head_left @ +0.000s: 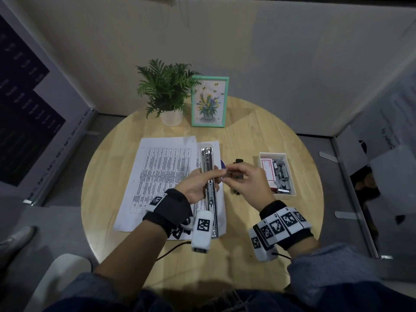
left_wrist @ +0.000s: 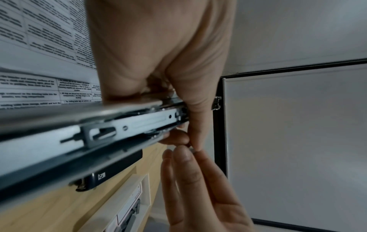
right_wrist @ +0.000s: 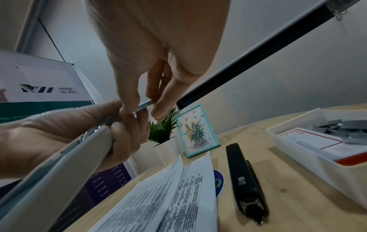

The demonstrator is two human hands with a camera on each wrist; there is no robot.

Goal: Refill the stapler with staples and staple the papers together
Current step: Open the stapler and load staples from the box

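Observation:
My left hand (head_left: 201, 184) grips a long open stapler (head_left: 208, 157) above the printed papers (head_left: 162, 167). Its bare metal staple channel (left_wrist: 139, 124) faces up, and its pale body (right_wrist: 69, 164) shows in the right wrist view. My right hand (head_left: 227, 174) pinches a short grey staple strip (right_wrist: 145, 104) between thumb and fingers. The strip sits right at the stapler's side, beside my left fingertips (left_wrist: 195, 138). More staples (head_left: 281, 172) lie in a white tray (head_left: 272, 153) to the right.
A black stapler (right_wrist: 242, 169) lies on the round wooden table (head_left: 258, 122) between the papers and the tray, partly hidden under my right hand in the head view. A potted plant (head_left: 167, 91) and a framed picture (head_left: 209, 101) stand at the back. White panels surround the table.

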